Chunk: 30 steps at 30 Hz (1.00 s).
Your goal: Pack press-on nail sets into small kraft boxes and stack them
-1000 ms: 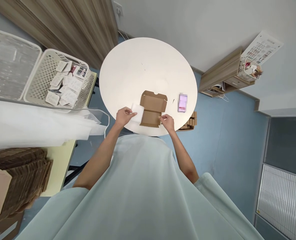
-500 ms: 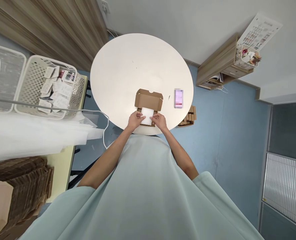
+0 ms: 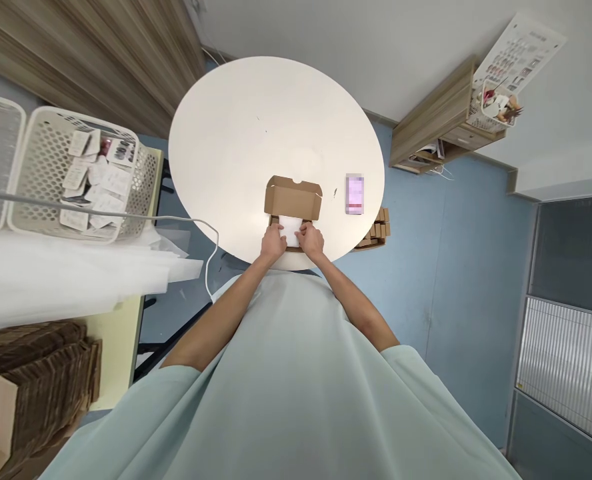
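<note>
An open cardboard box (image 3: 293, 202) lies near the front edge of the round table, its lid folded back away from me. Inside sits a flat white packet (image 3: 290, 228), perhaps foam or paper; its contents cannot be seen. My left hand (image 3: 274, 243) has its fingers curled at the packet's left edge, thumb pointing inward. At the opposite edge, my right hand (image 3: 311, 241) grips in the same way. Both hands cover the sides of the box, so the exact fingertip contact is partly hidden.
A phone with a blurred screen (image 3: 355, 194) rests on the white table (image 3: 236, 133), right of the box. Small boxes fill a carton (image 3: 376, 233) below the table's right edge. Leftward are a basket of cards (image 3: 41, 173), white sheets (image 3: 76, 273), stacked flattened cardboard (image 3: 51, 373) and a cable (image 3: 176, 219).
Both hands have turned inward, fingers curling further over the packet's sides. The packet appears lower within the box. The whole view has shifted slightly.
</note>
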Each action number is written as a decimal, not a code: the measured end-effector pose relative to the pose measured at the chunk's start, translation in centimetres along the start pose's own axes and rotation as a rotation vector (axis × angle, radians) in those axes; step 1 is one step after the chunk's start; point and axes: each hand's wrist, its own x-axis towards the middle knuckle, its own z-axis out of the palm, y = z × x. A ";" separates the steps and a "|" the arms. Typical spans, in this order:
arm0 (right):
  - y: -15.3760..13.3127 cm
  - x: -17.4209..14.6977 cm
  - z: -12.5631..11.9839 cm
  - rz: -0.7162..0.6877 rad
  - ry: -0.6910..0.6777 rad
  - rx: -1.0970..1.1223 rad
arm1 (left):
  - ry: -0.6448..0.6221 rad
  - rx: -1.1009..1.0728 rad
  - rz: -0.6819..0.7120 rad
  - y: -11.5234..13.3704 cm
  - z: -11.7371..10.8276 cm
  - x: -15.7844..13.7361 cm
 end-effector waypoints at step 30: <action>6.3 2.7 0.1 -0.183 0.015 0.169 | 0.071 -0.138 0.090 -4.4 -1.8 0.5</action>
